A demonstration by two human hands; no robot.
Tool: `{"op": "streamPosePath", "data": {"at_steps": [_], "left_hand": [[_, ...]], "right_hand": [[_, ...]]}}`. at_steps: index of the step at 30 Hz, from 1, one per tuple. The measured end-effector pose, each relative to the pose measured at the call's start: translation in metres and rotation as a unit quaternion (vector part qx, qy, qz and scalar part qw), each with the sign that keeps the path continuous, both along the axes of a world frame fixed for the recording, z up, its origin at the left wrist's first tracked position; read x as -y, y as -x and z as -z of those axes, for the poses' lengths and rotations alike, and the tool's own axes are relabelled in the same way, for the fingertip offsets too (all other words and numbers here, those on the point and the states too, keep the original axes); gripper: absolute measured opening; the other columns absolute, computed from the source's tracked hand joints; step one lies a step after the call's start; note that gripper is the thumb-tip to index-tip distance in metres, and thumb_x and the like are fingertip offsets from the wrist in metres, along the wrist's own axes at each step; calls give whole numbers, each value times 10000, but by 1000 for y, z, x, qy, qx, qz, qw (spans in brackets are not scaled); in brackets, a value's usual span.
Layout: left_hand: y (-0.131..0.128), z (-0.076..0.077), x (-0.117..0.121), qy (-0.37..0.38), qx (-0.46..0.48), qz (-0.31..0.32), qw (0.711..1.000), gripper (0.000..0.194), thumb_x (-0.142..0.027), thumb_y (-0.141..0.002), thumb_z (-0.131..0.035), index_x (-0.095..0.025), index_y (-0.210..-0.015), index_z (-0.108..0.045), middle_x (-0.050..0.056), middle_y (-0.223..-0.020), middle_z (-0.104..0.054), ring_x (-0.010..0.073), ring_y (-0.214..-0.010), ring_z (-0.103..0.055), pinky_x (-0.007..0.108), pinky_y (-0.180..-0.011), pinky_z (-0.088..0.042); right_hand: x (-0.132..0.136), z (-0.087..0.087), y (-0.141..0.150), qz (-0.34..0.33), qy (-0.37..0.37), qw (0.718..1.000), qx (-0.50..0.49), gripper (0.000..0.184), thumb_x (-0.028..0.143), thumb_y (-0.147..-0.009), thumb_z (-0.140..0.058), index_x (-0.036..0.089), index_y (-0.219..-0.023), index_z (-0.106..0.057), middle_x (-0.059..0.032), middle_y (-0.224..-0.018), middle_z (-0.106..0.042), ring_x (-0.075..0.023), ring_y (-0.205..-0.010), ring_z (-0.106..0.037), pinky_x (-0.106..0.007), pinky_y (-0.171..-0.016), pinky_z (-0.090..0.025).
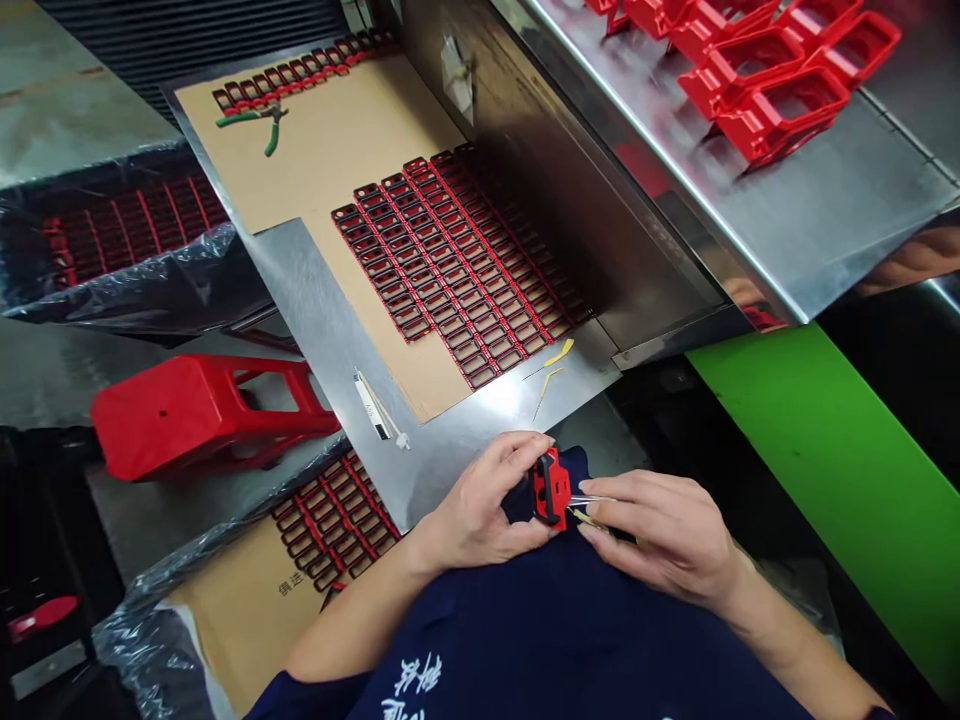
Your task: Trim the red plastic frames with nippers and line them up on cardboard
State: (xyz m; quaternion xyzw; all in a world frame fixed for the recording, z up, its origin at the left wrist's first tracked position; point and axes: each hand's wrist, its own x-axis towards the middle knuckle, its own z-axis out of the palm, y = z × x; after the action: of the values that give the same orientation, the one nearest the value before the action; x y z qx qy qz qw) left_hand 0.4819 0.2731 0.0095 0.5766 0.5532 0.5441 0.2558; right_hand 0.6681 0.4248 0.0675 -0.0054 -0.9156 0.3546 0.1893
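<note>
My left hand (491,505) grips a small red and black plastic part (555,490) by its edges, just in front of the dark blue shirt. From the right side my right hand (660,530) pinches a thin silvery tool (581,500) with a yellow bit near its tip, its end touching or very close to the red face of the part. The tool's exact kind is too small to make out. Many similar red-and-black frames (457,260) lie in tight rows on cardboard (409,375) over the metal table.
Two yellow-ended thin pieces (551,375) and a white-handled cutter (371,405) lie on the metal table (322,300). Green-handled pliers (274,125) rest farther back. Lined bins of parts and a red stool (172,415) stand at left. Large red plastic housings (780,110) sit on the upper shelf.
</note>
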Motion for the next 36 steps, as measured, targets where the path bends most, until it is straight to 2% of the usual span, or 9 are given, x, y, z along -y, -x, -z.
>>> {"op": "streamPosePath", "data": {"at_steps": [2,4,10,19,25,32,36], "left_hand": [[0,1,0,1,-2,2,1000,855,-234,-822,-766,-258,-1554,-324,171,-1303,-564,285,-1168,-623,447,-976,-569],[-1,1,1,-1,-4,5,1000,867,-207,-819,-758,-265,-1560,-312,168,-1310,-563,286,-1178,-619,457,-989,-561],[-1,-1,1,-9,3,5,1000,788,-250,-874,-717,-256,-1553,-318,169,-1290,-552,270,-1171,-619,432,-981,-568],[-1,0,3,5,-2,15,1000,809,-222,-865,-713,-257,-1562,-304,168,-1287,-544,270,-1170,-610,439,-981,-564],[0,-1,4,18,-2,21,1000,880,-171,-822,-739,-268,-1573,-291,156,-1276,-548,269,-1144,-611,442,-963,-563],[0,3,4,-6,16,24,1000,855,-235,-847,-754,-265,-1573,-303,161,-1280,-538,264,-1160,-599,445,-983,-551],[-1,3,3,-4,7,18,1000,873,-229,-833,-764,-267,-1572,-300,166,-1277,-558,273,-1145,-614,443,-966,-557]], "right_hand": [[0,-1,2,-12,-40,999,2,46,148,-972,-675,142,-1011,-700,-110,-1113,-710,-169,-824,-695,-273,-671,-549],[0,0,3,-18,-56,998,4,58,169,-992,-655,150,-1008,-707,-108,-1133,-706,-158,-774,-684,-271,-631,-530],[3,4,3,-17,-34,999,2,57,166,-985,-669,151,-1019,-712,-100,-1126,-705,-132,-697,-639,-269,-615,-504],[4,4,2,-22,-28,999,11,65,176,-994,-661,159,-1027,-715,-75,-1110,-710,-130,-706,-635,-263,-610,-481],[4,4,4,-20,-15,1000,16,96,203,-1016,-640,160,-1019,-726,-73,-1112,-713,-124,-737,-660,-250,-629,-499],[5,8,6,-15,30,999,5,112,217,-1028,-630,161,-1009,-725,-70,-1061,-730,-140,-898,-719,-221,-728,-556],[6,8,6,-15,38,999,3,104,217,-1027,-636,164,-1004,-723,-66,-1067,-731,-138,-922,-720,-213,-755,-560]]}}
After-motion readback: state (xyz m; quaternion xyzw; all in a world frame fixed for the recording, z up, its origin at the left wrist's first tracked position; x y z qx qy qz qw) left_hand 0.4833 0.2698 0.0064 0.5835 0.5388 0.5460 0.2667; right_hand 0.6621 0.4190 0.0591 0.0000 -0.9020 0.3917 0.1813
